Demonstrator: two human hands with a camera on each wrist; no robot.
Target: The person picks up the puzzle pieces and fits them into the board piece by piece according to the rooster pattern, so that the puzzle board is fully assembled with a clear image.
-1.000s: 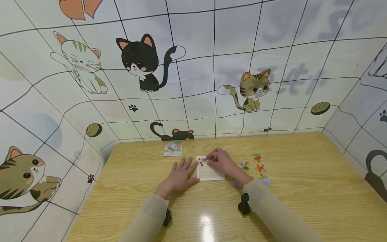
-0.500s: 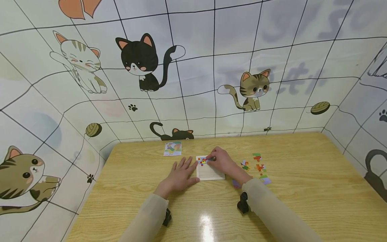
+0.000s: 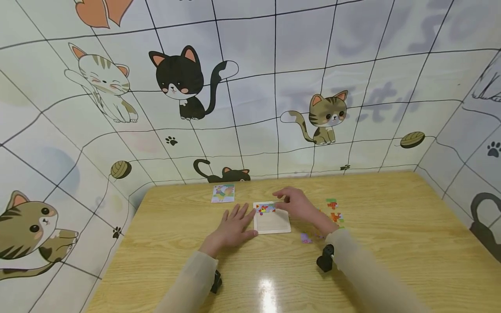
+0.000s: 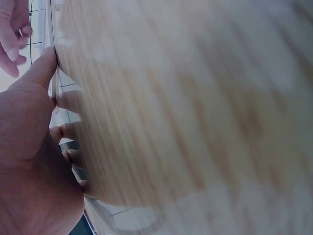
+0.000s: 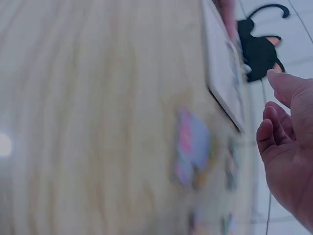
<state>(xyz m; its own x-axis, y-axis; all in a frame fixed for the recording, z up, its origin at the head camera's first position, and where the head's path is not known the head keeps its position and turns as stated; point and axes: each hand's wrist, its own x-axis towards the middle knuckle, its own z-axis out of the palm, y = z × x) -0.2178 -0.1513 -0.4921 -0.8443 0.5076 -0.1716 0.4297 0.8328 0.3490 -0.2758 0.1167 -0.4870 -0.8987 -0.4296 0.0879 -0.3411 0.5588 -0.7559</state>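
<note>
A wall hanging (image 3: 254,102) printed with cartoon cats stands behind a wood-grain desk (image 3: 395,243), where a person in light sleeves works with both hands. The left hand (image 3: 234,227) lies spread on the desk, fingers out straight, thumb and forefinger at the left edge of a small square puzzle tray (image 3: 272,231), seemingly to steady it. The right hand (image 3: 299,206) hovers over the tray's upper right, thumb and forefinger parted, the other fingers loosely curled; neither the head nor the right wrist view shows anything between them, and whether the thumb touches what lies beneath is unclear. The tray sits flat near the middle of the desk, with a picture card (image 3: 223,193) to its upper left, probably the guide. Along the tray's top lies a short run of joined jigsaw pieces (image 3: 266,208), its right end hidden by the thumb; the floor below is mostly bare. That suggests an early step, with the first row being laid. Loose pieces wait to the right: an orange-and-green one (image 3: 331,204), a second like it just below (image 3: 335,217), and a purple one (image 3: 306,238), others partly hidden by the right wrist. The next move seemingly calls for pinching one of these, turning it to match the card, and seating it against the run.
</note>
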